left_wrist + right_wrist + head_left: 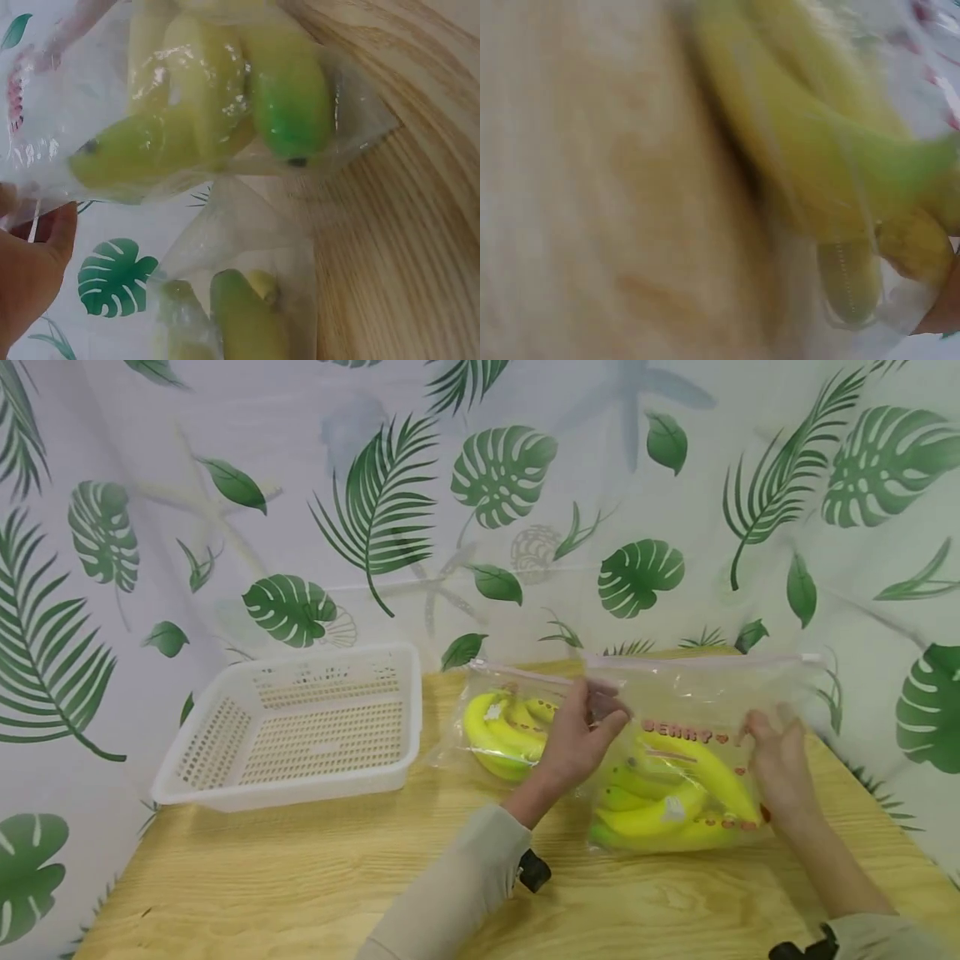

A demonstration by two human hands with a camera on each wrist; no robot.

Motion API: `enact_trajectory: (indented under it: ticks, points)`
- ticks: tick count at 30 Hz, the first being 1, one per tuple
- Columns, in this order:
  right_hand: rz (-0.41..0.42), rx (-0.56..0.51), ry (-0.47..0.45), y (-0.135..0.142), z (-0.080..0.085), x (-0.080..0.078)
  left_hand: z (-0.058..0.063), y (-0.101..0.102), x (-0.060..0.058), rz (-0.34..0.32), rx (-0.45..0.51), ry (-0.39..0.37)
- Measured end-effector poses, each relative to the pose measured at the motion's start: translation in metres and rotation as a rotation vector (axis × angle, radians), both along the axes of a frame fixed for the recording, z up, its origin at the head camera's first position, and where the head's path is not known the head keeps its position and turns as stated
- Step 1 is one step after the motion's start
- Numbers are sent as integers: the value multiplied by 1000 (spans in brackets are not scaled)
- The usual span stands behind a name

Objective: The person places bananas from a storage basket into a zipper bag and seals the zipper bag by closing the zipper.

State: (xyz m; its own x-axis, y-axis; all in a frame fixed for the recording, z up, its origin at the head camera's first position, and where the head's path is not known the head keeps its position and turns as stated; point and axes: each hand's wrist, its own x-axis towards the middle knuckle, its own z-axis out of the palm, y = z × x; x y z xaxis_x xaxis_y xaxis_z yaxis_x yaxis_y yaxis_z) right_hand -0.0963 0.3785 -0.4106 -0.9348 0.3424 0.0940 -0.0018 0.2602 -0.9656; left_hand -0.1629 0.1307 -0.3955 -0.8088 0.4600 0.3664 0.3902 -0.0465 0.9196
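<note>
A clear zip bag [705, 693] with red print stands upright on the right, bananas [648, 820] inside it. My left hand [576, 739] pinches its left edge near the top; the left wrist view shows thumb and fingers [61, 234] closed on the plastic. On the opposite side my right hand [783, 768] grips the bag's right edge, fingers curled at the film. In the right wrist view only a sliver of that hand shows beside the bananas [817, 161]. Behind my left hand sits a second zip bag of bananas [495, 760], partly hidden by the hand.
A white perforated plastic basket [411, 760] stands at the left of the wooden table [300, 877]. A leaf-patterned cloth [517, 560] hangs along the table's back edge. Black wrist straps [534, 870] sit at both sleeves.
</note>
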Motion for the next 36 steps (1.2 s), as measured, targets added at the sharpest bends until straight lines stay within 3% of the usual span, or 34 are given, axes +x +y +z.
enact_trajectory:
  ticks: [2, 5, 7, 9, 12, 14, 16, 18, 21, 24, 28, 31, 34, 36]
  points:
    - [-71, 152, -60, -12, -14, 1, 0, 1, 2, -39, -51, -20]
    - [-225, 213, -37, -22, -32, -5, 2, 0, 5, -95, -203, -83]
    - [-337, 190, -8, -21, -38, -8, 3, -1, 6, -113, -289, -100]
    - [-405, 136, 30, -14, -39, -9, 3, -1, 7, -119, -341, -67]
    - [-490, 73, 122, -1, -31, -7, 1, 1, 6, -96, -352, 11]
    - [-538, 40, 234, 3, -25, -8, -2, 1, 6, -76, -339, 47]
    - [-579, 32, 353, 3, -20, -11, -4, 0, 5, -63, -315, 38]
    - [-593, 17, 449, -2, -17, -16, -6, -4, 4, -69, -290, 22]
    - [-596, 26, 515, -10, -14, -20, -5, -10, 1, -80, -278, -5]
    - [-532, 42, 589, -12, -10, -22, 2, -14, -3, -50, -222, -44]
    - [-403, 80, 578, -6, 2, -19, 12, -18, -9, -6, -39, -71]
    - [-438, 86, 532, -2, 15, -17, 15, -21, -12, 24, 66, -25]
    - [-495, -13, 588, -1, 20, -22, 15, -22, -13, 64, 110, 46]
    - [-497, -133, 658, -2, 20, -28, 13, -22, -12, 72, 131, 49]
